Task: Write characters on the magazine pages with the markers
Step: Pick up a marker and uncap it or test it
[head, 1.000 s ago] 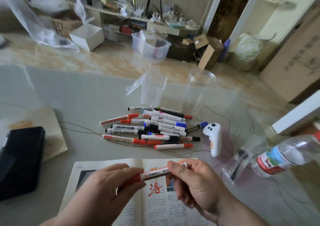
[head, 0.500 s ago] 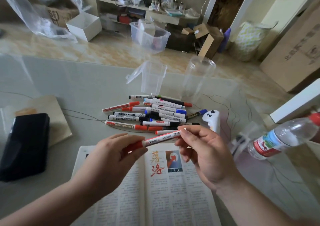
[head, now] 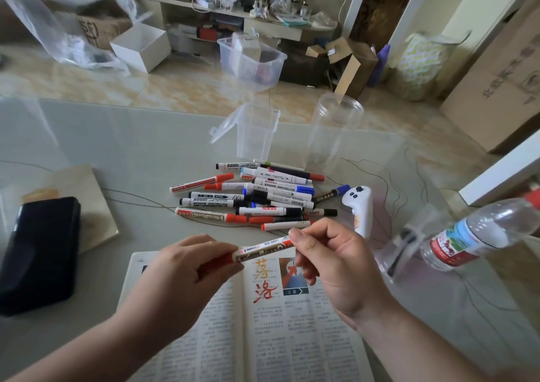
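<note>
An open magazine (head: 271, 329) lies at the table's near edge, with red characters written on its right page. Above it I hold a red whiteboard marker (head: 260, 249) level between both hands. My left hand (head: 187, 276) grips the red cap end. The barrel's other end is pinched in my right hand (head: 330, 261). The cap sits on the barrel. Behind the hands lies a heap of several markers (head: 257, 199) in red, black and blue.
A clear lidded box (head: 255, 133) and a clear cylinder jar (head: 336, 133) stand behind the heap. A white controller (head: 361, 209) and a tilted water bottle (head: 479, 232) are at the right. A black pouch (head: 38, 253) rests on a notebook (head: 87, 200) at the left.
Both hands have risen with the marker, away from the page. The view has tilted down, so more of the magazine shows below the hands.
</note>
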The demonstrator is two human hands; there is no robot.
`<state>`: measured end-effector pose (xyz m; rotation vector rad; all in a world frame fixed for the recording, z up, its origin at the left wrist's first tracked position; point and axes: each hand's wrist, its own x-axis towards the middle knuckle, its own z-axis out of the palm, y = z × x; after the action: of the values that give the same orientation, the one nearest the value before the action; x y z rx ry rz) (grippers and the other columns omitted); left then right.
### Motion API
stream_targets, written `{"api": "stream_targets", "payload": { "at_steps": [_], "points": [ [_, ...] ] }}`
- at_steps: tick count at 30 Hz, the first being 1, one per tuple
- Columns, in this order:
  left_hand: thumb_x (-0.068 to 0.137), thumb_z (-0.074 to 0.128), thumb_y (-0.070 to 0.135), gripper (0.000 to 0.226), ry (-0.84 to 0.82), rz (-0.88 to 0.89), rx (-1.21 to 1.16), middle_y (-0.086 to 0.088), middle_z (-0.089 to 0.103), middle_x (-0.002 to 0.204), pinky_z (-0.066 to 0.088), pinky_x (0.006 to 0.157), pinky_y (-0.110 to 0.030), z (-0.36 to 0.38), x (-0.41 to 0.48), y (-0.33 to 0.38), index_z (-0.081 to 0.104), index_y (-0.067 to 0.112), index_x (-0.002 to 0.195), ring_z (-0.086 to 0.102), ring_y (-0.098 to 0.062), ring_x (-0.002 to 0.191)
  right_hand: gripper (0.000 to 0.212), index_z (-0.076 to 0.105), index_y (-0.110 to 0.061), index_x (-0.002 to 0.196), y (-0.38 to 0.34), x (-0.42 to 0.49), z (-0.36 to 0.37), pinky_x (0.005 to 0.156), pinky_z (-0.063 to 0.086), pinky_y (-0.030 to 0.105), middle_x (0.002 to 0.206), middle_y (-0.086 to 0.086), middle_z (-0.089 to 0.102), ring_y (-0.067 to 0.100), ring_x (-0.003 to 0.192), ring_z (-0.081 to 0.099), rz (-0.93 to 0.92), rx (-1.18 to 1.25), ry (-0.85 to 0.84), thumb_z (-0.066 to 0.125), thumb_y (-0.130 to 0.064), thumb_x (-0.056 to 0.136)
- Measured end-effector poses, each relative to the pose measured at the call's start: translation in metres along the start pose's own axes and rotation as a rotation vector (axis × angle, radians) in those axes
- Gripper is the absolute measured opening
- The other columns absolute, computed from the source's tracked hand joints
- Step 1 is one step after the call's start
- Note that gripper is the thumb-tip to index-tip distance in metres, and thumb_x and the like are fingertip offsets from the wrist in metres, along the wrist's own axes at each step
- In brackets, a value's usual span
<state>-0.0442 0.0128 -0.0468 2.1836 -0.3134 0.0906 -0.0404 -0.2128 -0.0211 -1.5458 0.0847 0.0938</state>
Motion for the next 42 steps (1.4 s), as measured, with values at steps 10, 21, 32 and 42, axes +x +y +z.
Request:
{"api": "stream_targets", "payload": {
  "at_steps": [10, 21, 32, 42],
  "points": [
    [0.08, 0.073, 0.041, 0.011, -0.025, 0.012, 0.049, 0.022, 0.063, 0.083, 0.04, 0.056, -0.008, 0.006, -0.005, 0.0, 0.077, 0.039, 0.089, 0.061, -0.004, 0.065, 0.031, 0.068, -0.002, 0.082, -0.001, -0.004, -0.006, 0.049, 0.046, 0.021, 0.065, 0.012, 0.068, 0.016, 0.052, 0.058, -0.038, -0.057, -0.03, 0.076, -0.032, 0.076],
    [0.081, 0.048, 0.067, 0.035, -0.063, 0.022, -0.053, 0.03, 0.058, 0.104, 0.05, 0.066, -0.017, 0.019, -0.001, 0.012, 0.062, 0.05, 0.108, 0.064, 0.001, 0.08, 0.013, 0.073, -0.016, 0.087, -0.002, -0.017, 0.0, 0.06, 0.049, 0.024, 0.073, 0.009, 0.071, 0.014, 0.064, 0.063, -0.145, -0.136, -0.046, 0.075, -0.029, 0.084],
    [0.086, 0.05, 0.061, 0.039, 0.094, 0.09, -0.01, 0.016, 0.044, 0.065, 0.038, 0.05, -0.02, 0.004, 0.009, 0.011, 0.038, 0.034, 0.06, 0.04, -0.002, 0.051, 0.011, 0.066, -0.005, 0.087, -0.07, 0.038, -0.036, 0.048, 0.046, 0.023, 0.067, 0.009, 0.071, 0.017, 0.051, 0.06, -0.36, -0.321, 0.386, 0.069, -0.012, 0.094],
    [0.082, 0.077, 0.006, 0.037, 0.121, 0.012, 0.046, 0.032, 0.055, 0.081, 0.04, 0.057, -0.006, -0.001, 0.017, 0.012, 0.057, 0.037, 0.08, 0.052, 0.001, 0.058, 0.007, 0.067, -0.019, 0.084, -0.119, 0.127, -0.057, 0.048, 0.043, 0.023, 0.069, 0.0, 0.071, 0.014, 0.052, 0.062, -0.47, -0.357, 0.623, 0.069, -0.016, 0.089]
  ]
}}
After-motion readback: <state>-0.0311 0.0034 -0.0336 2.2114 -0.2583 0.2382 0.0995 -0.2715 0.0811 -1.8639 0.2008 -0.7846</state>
